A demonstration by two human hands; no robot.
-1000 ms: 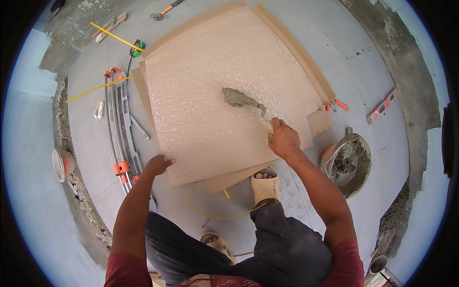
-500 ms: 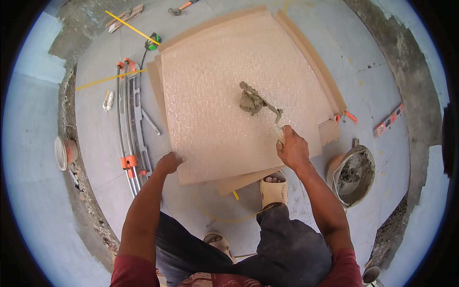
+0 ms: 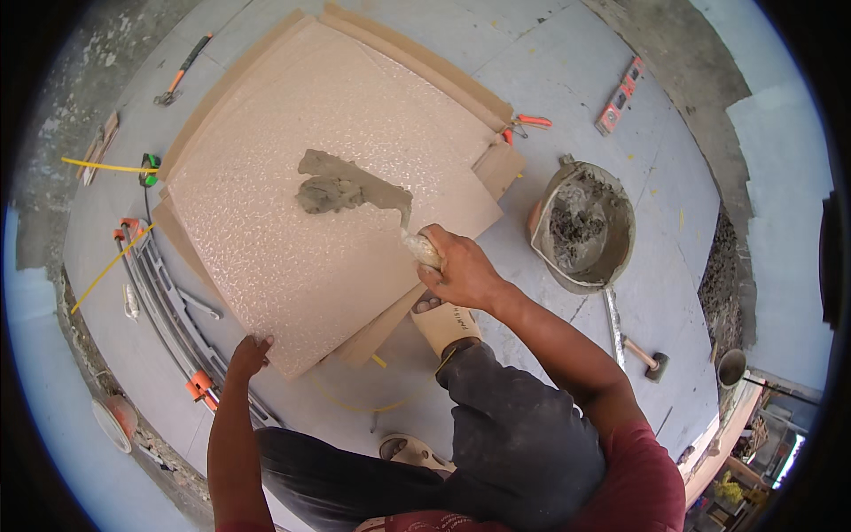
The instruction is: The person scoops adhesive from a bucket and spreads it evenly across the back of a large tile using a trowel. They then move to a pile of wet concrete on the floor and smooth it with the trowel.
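Observation:
My right hand (image 3: 452, 266) grips the pale handle of a mortar-coated trowel (image 3: 386, 191), whose blade is over a large beige tile (image 3: 266, 257) with a glossy, textured face. A lump of grey mortar (image 3: 326, 195) is at the blade, above the middle of the tile; whether it touches the tile I cannot tell. My left hand (image 3: 248, 355) grips the tile's near left edge, fingers bent over it. Brown cardboard (image 3: 421, 49) shows beneath the tile along its sides. My sandalled foot (image 3: 448, 328) is just in front of the tile's near edge.
A mortar bucket (image 3: 603, 230) stands at right, near a rubber mallet (image 3: 655, 366) and level (image 3: 620, 96). A tile cutter (image 3: 160, 301) lies at left with a tape measure (image 3: 149, 170). A hammer (image 3: 182, 71) and orange-handled pliers (image 3: 532, 121) lie farther off. Pale walls edge the floor.
My view has swung right, bringing the mallet and clutter at lower right into sight. The trowel blade has tilted, showing more of its length beside the mortar lump. My left hand stays on the tile.

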